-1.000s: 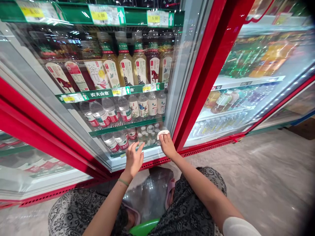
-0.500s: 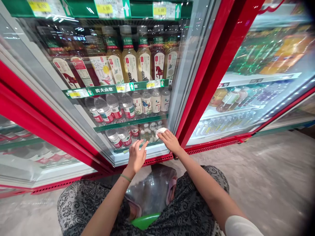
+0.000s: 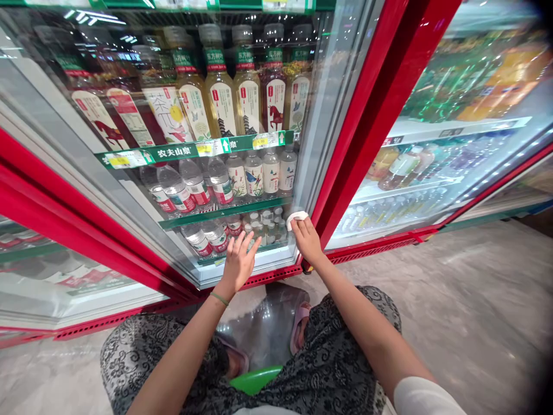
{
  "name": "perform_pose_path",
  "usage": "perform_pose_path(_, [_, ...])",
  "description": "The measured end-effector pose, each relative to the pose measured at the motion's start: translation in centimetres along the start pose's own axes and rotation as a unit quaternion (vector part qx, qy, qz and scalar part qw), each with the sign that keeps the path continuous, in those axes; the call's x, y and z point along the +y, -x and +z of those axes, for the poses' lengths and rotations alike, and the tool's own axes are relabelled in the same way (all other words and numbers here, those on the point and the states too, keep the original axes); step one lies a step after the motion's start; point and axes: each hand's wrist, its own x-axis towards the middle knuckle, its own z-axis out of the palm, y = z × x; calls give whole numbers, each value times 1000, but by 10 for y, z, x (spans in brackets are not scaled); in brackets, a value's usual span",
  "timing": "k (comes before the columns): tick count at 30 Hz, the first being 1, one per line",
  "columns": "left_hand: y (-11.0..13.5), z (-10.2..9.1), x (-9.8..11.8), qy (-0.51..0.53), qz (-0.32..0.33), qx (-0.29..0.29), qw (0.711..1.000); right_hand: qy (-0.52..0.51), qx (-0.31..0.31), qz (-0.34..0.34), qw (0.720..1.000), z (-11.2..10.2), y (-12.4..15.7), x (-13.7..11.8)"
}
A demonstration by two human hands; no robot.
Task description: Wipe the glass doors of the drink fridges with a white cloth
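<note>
My right hand (image 3: 307, 241) presses a white cloth or wipe (image 3: 297, 219) against the glass door (image 3: 302, 167), low down by its right edge; its exact kind I cannot make out. Its fingers lie closed over the white piece. To the left, my left hand (image 3: 238, 262) has its fingers spread, nothing in them, at the lower part of the same glass; whether the fingertips touch it I cannot tell. Behind the pane, bottles of tea (image 3: 222, 98) fill the upper shelf, with water bottles (image 3: 221, 181) on the shelves below.
A red door frame (image 3: 367, 109) separates this cooler from a lit cooler (image 3: 401, 190) on the right holding more drinks. Another red-framed cooler (image 3: 86, 271) stands at left. Under me are a grey floor (image 3: 458, 300) and a green seat edge (image 3: 256, 379).
My right hand has slid the white piece slightly right and up along the glass. My left hand has shifted slightly up and left. The view has tilted a little downward.
</note>
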Motion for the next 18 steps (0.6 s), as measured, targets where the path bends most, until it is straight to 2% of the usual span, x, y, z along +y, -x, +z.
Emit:
perform_pose_path(2, [-3,2,-2,1,9,-20,1000,-3,-6,34,999,5,10,-2])
perform_pose_path(3, [-4,3,-3,3,16,-30,999,-15,-22,16,1000,7,16,-5])
perform_pose_path(5, [-4,6,-7,4,28,-48,998,-54,-62,-60,995,8,23,-10])
perform_pose_path(7, [-1,8,-13,-2,34,-64,997,-88,-83,-116,986,4,21,-10])
perform_pose_path(9, [3,9,-19,-4,42,-80,996,-97,-68,-86,989,-5,12,-3])
perform_pose_path(13, [9,10,-28,-3,60,-102,993,-63,-22,43,997,-14,-3,13])
perform_pose_path(15, [10,12,-30,-6,60,-104,993,-39,-19,61,997,-11,2,14])
perform_pose_path(18, [10,15,-31,-8,54,-103,993,-33,-41,44,998,-3,22,4])
